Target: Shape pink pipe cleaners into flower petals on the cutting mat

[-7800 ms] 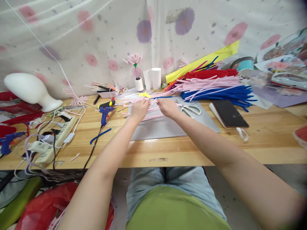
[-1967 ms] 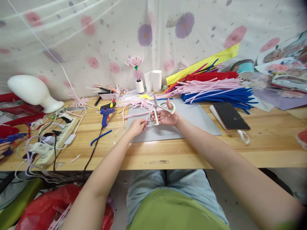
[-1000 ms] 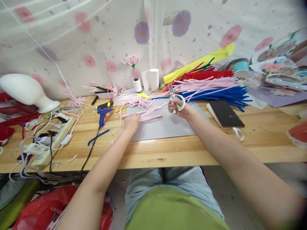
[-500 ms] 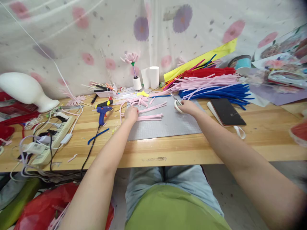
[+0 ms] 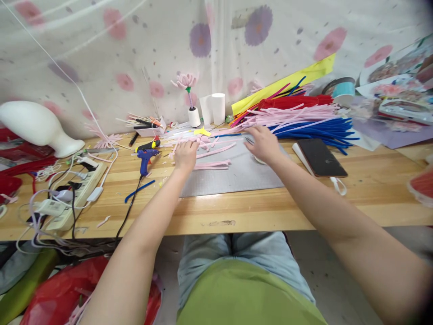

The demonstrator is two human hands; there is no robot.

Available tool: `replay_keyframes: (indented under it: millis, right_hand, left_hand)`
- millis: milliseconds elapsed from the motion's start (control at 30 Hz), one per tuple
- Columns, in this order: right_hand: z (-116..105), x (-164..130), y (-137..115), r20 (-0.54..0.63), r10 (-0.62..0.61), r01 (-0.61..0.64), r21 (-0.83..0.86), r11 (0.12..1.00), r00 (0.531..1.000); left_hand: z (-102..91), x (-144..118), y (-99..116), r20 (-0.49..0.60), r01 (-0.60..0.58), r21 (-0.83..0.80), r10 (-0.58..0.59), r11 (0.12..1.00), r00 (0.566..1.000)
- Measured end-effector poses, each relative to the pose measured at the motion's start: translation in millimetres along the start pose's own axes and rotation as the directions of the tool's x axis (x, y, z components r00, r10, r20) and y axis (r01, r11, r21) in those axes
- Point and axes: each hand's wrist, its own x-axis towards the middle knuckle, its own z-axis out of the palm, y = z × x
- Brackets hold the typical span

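My left hand (image 5: 185,156) lies over the left ends of several pink pipe cleaners (image 5: 213,165) on the grey mat (image 5: 230,184). Its fingers are spread and reach toward a pink petal-like cluster of bent pipe cleaners (image 5: 203,141). At the mat's right side, my right hand (image 5: 264,143) is open, fingers stretched above a pair of scissors (image 5: 259,160). The hand covers most of the scissors; part of a light handle loop and the metal tip show.
Left of the mat lie a blue glue gun (image 5: 145,161) and a power strip (image 5: 77,198) with tangled cords. Bundles of pink pipe cleaners (image 5: 291,116) and blue pipe cleaners (image 5: 318,131) are at the back right, near a phone (image 5: 321,157). A pipe-cleaner flower (image 5: 186,82) stands behind.
My right hand has let go of the scissors, which now lie on the mat, and its fingers have opened. My left hand has loosened from the pink pipe cleaners and shifted slightly.
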Motion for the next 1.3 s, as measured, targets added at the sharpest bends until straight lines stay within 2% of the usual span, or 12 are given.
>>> replay_keyframes:
  millis: [100,167,267,367,467,533,600,700,733,800,1100,1300]
  right_hand:
    - [5.9,4.6,-26.0,0.044,-0.257,0.255,0.047,0.966,0.965]
    - [13.9,7.9,-35.0,0.127,-0.251,0.248,0.039,0.968,0.960]
    - [21.9,14.0,-33.9,0.121,-0.136,0.128,0.070,0.989,0.983]
    - [22.7,21.3,-25.8,0.009,0.014,-0.016,0.287,0.958,1.000]
    - [22.0,28.4,-25.0,0.051,0.237,-0.213,0.646,0.733,0.970]
    - [22.3,31.7,-31.7,0.190,0.304,-0.313,0.844,0.435,0.934]
    - [22.8,33.2,-42.5,0.331,0.245,-0.373,0.916,0.148,0.911]
    - [23.4,32.8,-60.6,0.416,0.128,-0.414,0.909,-0.038,0.901]
    - [23.5,32.5,-65.7,0.416,0.114,-0.413,0.909,-0.052,0.902]
    - [23.5,32.2,-73.7,0.407,0.112,-0.402,0.913,-0.064,0.907]
    - [25.4,34.8,-80.8,0.350,0.149,-0.345,0.937,-0.061,0.925]
    - [29.7,28.4,-81.3,0.365,0.144,-0.366,0.930,-0.023,0.920]
  left_hand:
    - [4.0,0.2,15.4,-0.015,-0.049,-0.042,0.048,0.998,0.999]
    - [6.2,-0.9,20.9,-0.013,-0.066,-0.084,0.066,0.994,0.998]
    - [7.9,-5.8,16.5,0.014,-0.037,-0.150,0.039,0.988,0.999]
    - [8.0,-11.9,3.8,0.055,0.068,-0.242,-0.056,0.968,0.997]
    - [7.3,-13.5,-1.1,0.114,0.227,-0.377,-0.198,0.898,0.974]
    - [6.6,-10.6,4.9,0.176,0.339,-0.519,-0.291,0.785,0.941]
    - [5.3,-5.7,17.4,0.290,0.450,-0.697,-0.355,0.558,0.889]
    - [2.2,0.7,39.6,0.548,0.590,-0.803,-0.287,0.086,0.786]
    - [1.2,1.7,45.8,0.586,0.608,-0.794,-0.260,0.005,0.767]
    - [-0.4,2.0,54.7,0.598,0.608,-0.792,-0.246,-0.042,0.763]
    - [-1.8,-7.3,61.3,0.575,0.595,-0.801,-0.195,0.066,0.795]
    - [0.4,-10.5,64.3,0.582,0.602,-0.797,-0.200,0.049,0.788]
